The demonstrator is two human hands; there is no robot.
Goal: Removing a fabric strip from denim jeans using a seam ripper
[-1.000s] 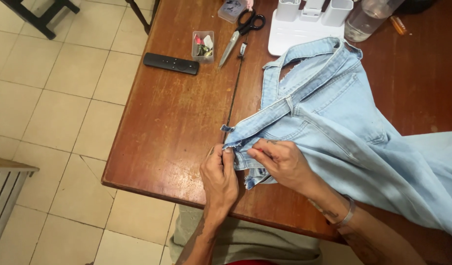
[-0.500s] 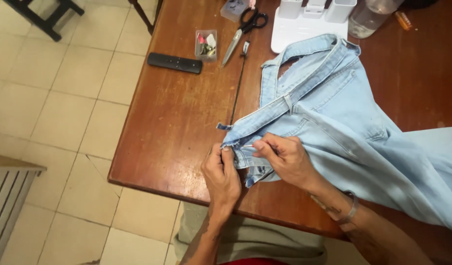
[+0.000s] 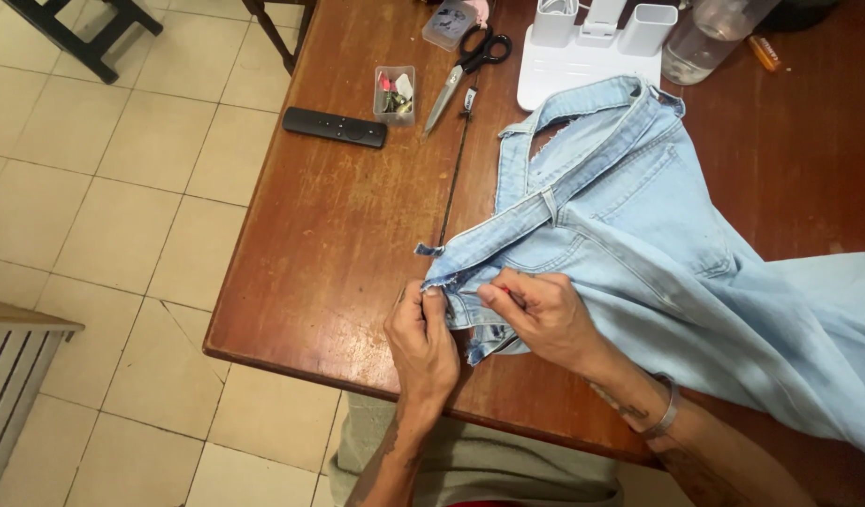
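Observation:
A pair of light blue jeans (image 3: 658, 244) lies spread over the brown wooden table (image 3: 357, 225), its waistband end pointing toward the near left. My left hand (image 3: 423, 338) pinches the frayed waistband end against the table near the front edge. My right hand (image 3: 540, 314) rests on the denim just beside it, fingers closed on a small red-tipped thing pressed to the fabric; what it is I cannot tell. A metal bracelet (image 3: 667, 413) circles my right wrist.
Farther back on the table lie a black remote (image 3: 335, 127), a small clear box of bits (image 3: 395, 94), scissors (image 3: 465, 70), a white stand (image 3: 592, 47), a clear plastic jar (image 3: 704, 42) and a thin dark cord (image 3: 456, 169). Tiled floor lies to the left.
Both hands keep their grip on the waistband end. The view has shifted slightly, so the table and jeans sit a little differently in frame.

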